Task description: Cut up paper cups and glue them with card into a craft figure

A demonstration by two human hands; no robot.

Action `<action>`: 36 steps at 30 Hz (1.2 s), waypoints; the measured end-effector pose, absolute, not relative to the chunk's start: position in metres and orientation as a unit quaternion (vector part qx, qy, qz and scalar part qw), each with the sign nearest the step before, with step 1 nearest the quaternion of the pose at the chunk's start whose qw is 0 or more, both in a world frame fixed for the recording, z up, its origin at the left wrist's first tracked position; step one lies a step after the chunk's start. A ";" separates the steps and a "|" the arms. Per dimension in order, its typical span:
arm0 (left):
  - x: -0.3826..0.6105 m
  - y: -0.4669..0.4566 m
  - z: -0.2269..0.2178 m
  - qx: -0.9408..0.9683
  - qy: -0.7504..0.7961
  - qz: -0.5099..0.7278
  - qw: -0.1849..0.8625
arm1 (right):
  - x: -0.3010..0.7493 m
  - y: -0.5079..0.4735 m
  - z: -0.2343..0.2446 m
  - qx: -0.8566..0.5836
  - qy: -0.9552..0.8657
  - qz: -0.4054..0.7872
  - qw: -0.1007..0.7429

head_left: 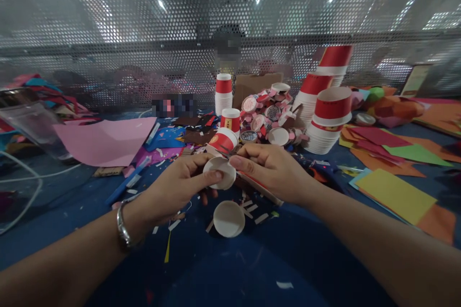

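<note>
My left hand (pixel 185 177) is closed on a shallow white paper cup piece (pixel 224 180), its thumb pressed inside and the open side turned toward me. My right hand (pixel 268 168) is closed at the piece's right rim, around what looks like small scissors (pixel 225 149); their thin dark blades show over the rim and the handles are hidden by my fingers. Below my hands, another cut-down white cup (pixel 229 220) rests on the blue table, its opening facing up. Just beyond the held piece are a tilted red-and-white paper cup (pixel 223 140) and an upright one (pixel 230 121).
Stacked red-and-white cups (pixel 326 127) rise at right, beside a heap of cut cup pieces (pixel 268 112). Coloured paper (pixel 396 194) lies farther right; a pink sheet (pixel 106 141) and a clear container (pixel 32 122) are at left. Paper scraps (pixel 252 211) litter the table before a perforated metal screen (pixel 180 9).
</note>
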State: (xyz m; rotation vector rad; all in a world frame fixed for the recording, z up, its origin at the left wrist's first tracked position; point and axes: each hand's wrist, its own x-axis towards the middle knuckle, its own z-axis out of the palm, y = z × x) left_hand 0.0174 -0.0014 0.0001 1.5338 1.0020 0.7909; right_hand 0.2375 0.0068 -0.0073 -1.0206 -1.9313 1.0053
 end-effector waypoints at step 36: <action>0.015 0.004 -0.001 0.411 0.322 0.332 0.786 | 0.238 0.010 -0.003 -0.362 -0.612 0.603 0.362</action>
